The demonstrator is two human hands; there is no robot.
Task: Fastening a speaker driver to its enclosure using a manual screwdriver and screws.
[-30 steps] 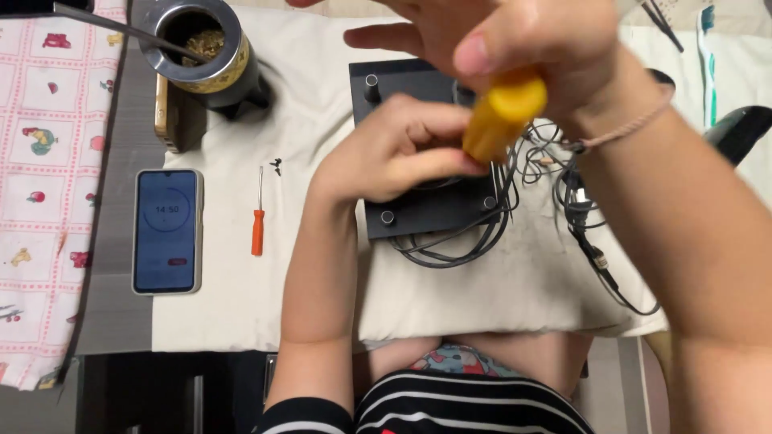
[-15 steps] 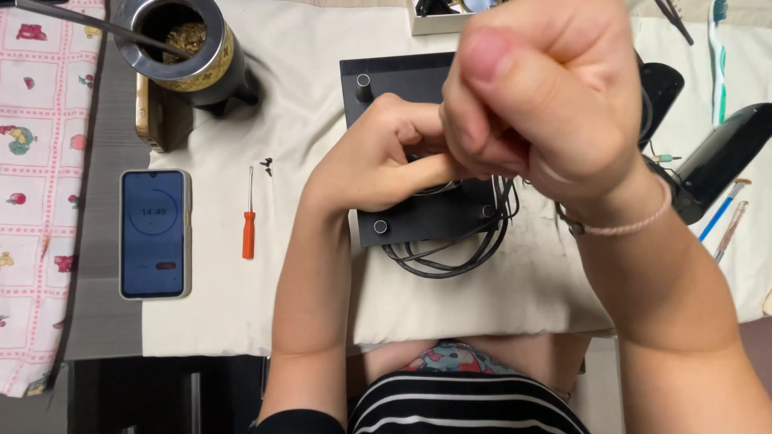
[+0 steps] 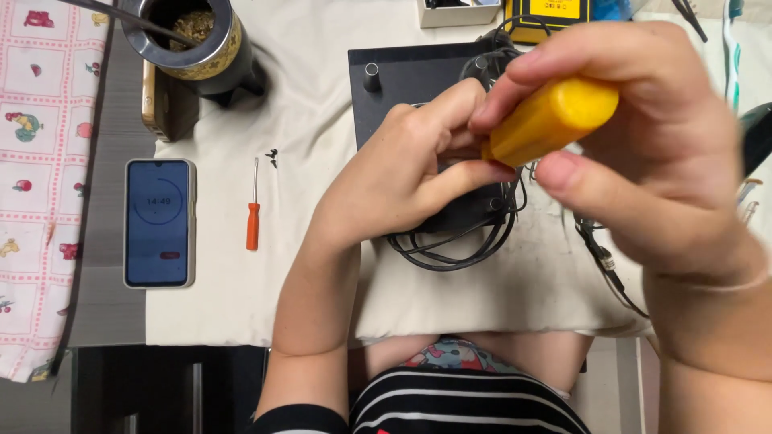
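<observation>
Yellow handle: chunky plastic screwdriver handle (image 3: pixel 553 119), up close to the camera, above the black device (image 3: pixel 402 80); shaft and tip hidden behind the hands.
Right hand: right hand (image 3: pixel 643 161) closed around the yellow handle, fingers on top, thumb underneath; firm wrap, nothing else in it.
Left hand: left hand (image 3: pixel 402 173) curled over the middle of the black device, fingertips pinched together right at the front end of the handle. Whether they pinch the shaft, a screw or just steady it, can't tell.
Black device: flat black box on the cream cloth (image 3: pixel 322 265), two small posts (image 3: pixel 371 77) standing up along its far edge, dark cables (image 3: pixel 450 253) looping out from under the near side.
Progress: judging by the pose, driver is engaged on the box and work is mid-step. Two tiny dark screws (image 3: pixel 273 155) lie loose on the cloth to the left, so some fasteners look to be out already. How many remain is hidden under the hands.
Spare tool: small orange-handled screwdriver (image 3: pixel 253 207) lying near the loose screws, untouched.
Further out: phone (image 3: pixel 159 223) with a lit dark screen at the cloth's left edge; metal cup (image 3: pixel 193 40) with a straw beyond it; pink patterned cloth (image 3: pixel 32 161) at far left.
</observation>
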